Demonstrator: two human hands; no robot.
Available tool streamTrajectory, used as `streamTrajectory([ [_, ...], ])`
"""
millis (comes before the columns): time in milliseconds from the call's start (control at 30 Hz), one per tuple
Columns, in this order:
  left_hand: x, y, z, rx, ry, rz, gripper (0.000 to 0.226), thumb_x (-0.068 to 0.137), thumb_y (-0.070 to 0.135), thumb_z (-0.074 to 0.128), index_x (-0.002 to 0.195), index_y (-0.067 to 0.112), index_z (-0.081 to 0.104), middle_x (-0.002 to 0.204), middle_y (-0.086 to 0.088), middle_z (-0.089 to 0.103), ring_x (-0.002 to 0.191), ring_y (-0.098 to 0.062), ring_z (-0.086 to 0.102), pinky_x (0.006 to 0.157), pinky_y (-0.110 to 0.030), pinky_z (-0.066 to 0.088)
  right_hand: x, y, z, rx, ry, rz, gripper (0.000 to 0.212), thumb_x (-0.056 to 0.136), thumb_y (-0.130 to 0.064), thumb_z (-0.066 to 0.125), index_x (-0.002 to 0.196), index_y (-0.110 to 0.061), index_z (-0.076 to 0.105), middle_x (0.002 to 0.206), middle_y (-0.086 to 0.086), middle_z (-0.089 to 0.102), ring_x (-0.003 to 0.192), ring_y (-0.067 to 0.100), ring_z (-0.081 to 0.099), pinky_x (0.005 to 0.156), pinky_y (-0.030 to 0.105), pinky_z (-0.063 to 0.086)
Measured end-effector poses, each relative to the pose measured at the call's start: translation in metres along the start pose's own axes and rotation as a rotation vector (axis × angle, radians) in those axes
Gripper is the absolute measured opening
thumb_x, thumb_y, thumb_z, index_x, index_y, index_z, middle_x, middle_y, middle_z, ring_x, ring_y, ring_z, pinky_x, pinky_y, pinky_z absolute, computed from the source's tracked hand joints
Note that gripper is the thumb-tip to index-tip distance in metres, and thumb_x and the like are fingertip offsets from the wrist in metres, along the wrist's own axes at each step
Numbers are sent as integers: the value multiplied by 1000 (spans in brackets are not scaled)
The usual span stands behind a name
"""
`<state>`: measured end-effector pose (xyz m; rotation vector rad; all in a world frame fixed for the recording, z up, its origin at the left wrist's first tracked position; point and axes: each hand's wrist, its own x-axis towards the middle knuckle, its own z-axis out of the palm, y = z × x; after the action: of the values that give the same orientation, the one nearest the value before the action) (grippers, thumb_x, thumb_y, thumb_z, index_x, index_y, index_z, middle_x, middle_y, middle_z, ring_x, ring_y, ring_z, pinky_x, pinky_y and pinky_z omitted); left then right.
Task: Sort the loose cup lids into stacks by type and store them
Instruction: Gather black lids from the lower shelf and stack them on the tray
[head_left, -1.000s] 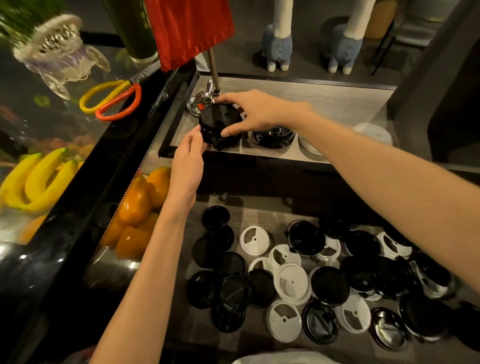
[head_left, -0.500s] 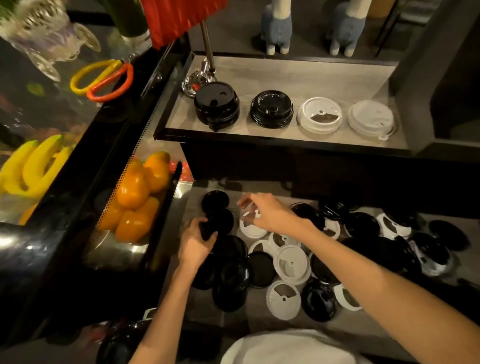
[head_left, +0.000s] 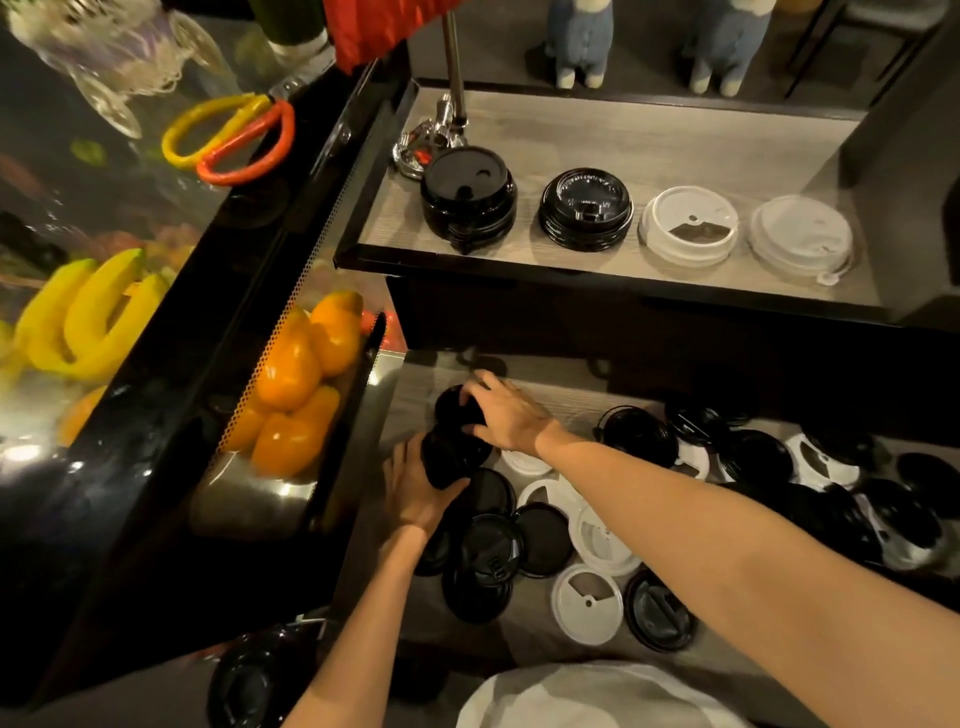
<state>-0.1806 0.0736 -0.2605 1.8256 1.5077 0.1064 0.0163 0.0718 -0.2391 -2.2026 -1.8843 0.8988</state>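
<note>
Several loose black and white cup lids lie scattered on the lower wooden surface. On the upper shelf stand sorted stacks: a tall black stack, a lower black stack, a white stack and a translucent white stack. My left hand grips a black lid at the pile's left end. My right hand curls its fingers over another black lid just beyond it.
Left of the lids, a metal tray holds orange peppers. A glass counter with bananas and yellow-orange scissors lies further left. A metal pole base stands at the shelf's back left corner. A dark wall bounds the shelf's right.
Both hands came down from the tall black stack on the shelf to the loose pile. The right hand then moved left from a white lid onto a black lid.
</note>
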Motion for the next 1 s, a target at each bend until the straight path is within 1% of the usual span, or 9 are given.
streamTrajectory([
  [67, 3, 3, 1, -51, -12, 33, 86, 72, 28, 89, 146, 23, 46, 146, -4, 43, 140, -30, 33, 110, -51, 42, -5, 10, 0, 38, 46, -18, 43, 92, -33, 75, 121, -13, 52, 158, 10, 35, 142, 35, 41, 113, 45, 38],
  [200, 9, 11, 5, -95, -42, 91, 84, 68, 25, 93, 141, 28, 50, 143, 1, 45, 138, -26, 37, 112, -49, 42, -17, 25, -3, 183, 90, 30, 39, 85, -28, 83, 103, -12, 52, 114, 4, 54, 104, 24, 55, 93, 44, 47],
  [300, 10, 17, 6, -144, -58, 148, 87, 64, 21, 95, 139, 28, 52, 141, 0, 45, 136, -25, 42, 112, -50, 43, -26, 39, -10, 291, 64, 128, 62, 76, -31, 91, 120, -14, 50, 123, 5, 57, 111, 25, 56, 93, 40, 48],
  [400, 6, 30, 0, -163, -15, 194, 91, 61, 17, 97, 140, 17, 52, 142, -6, 40, 133, -25, 46, 114, -44, 43, -42, 51, -19, 348, 91, 203, 88, 73, -33, 93, 145, -17, 46, 144, 6, 50, 127, 25, 53, 107, 41, 46],
  [500, -3, 53, -11, -228, 34, 175, 94, 58, 17, 100, 138, 12, 50, 146, -9, 37, 136, -25, 41, 114, -40, 40, -67, 54, -31, 384, 234, 195, 87, 75, -37, 91, 149, -22, 49, 145, 3, 45, 128, 22, 53, 108, 39, 46],
  [600, -17, 70, -23, -460, -24, 205, 88, 58, 16, 100, 128, 23, 47, 134, 7, 46, 123, -5, 48, 106, -27, 45, -95, 50, -41, 513, 311, 167, 82, 74, -42, 91, 145, -29, 53, 141, -7, 45, 127, 11, 50, 104, 35, 47],
  [700, -31, 80, -30, -659, -152, 249, 83, 62, 13, 97, 130, 23, 51, 127, 9, 59, 113, 7, 59, 95, -17, 52, -117, 47, -49, 619, 361, 146, 79, 74, -43, 91, 143, -31, 54, 139, -12, 47, 125, 9, 53, 101, 30, 48],
  [867, -37, 91, -35, -1006, -284, 152, 70, 71, -4, 84, 133, 13, 57, 122, -9, 72, 116, -22, 69, 87, -27, 59, -141, 52, -55, 754, 452, 204, 74, 74, -37, 91, 139, -37, 56, 137, -10, 47, 122, 8, 56, 101, 26, 50],
  [1000, -42, 98, -36, -1222, -332, 25, 55, 76, -1, 77, 128, 3, 61, 116, -15, 74, 113, -30, 70, 85, -31, 60, -162, 54, -62, 787, 470, 148, 73, 78, -35, 90, 141, -43, 53, 141, -11, 48, 128, 5, 53, 105, 27, 49],
])
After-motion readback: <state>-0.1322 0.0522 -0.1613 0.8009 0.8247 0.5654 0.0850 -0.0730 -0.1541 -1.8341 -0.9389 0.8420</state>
